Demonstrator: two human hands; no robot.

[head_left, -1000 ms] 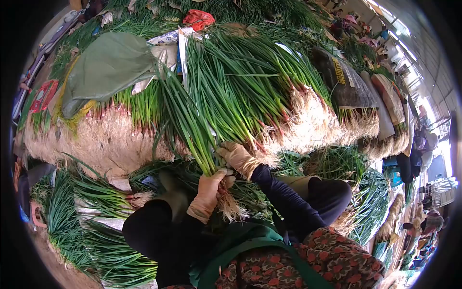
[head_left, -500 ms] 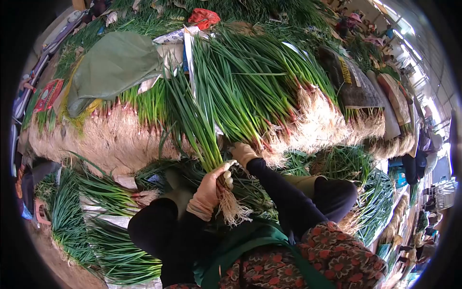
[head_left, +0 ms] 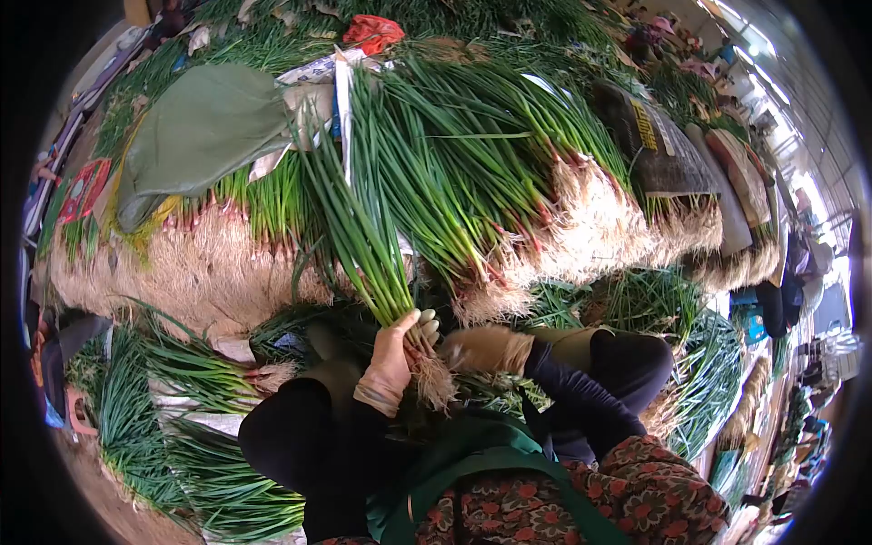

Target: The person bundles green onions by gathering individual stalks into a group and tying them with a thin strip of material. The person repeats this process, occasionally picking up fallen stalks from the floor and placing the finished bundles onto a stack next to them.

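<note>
My left hand [head_left: 389,365], in a pale glove, is wrapped round the lower stems of a bunch of green onions [head_left: 371,263]. Their leaves reach up and away, and the stringy roots hang beside the glove. My right hand [head_left: 490,350] is gloved too and smeared by motion, just right of those roots; its fingers cannot be made out. Beyond both hands lies a large pile of green onions [head_left: 454,191] with reddish stems and pale roots facing me.
A green cloth [head_left: 204,132] covers onions at the left. A dark sack [head_left: 658,145] lies on the right of the pile. More bunches [head_left: 232,472] lie at the lower left. Other people are at the far right edge.
My right hand has moved from the pile's near edge down and right, beside the held roots. My left hand has kept its hold on the bunch. The view has shifted slightly.
</note>
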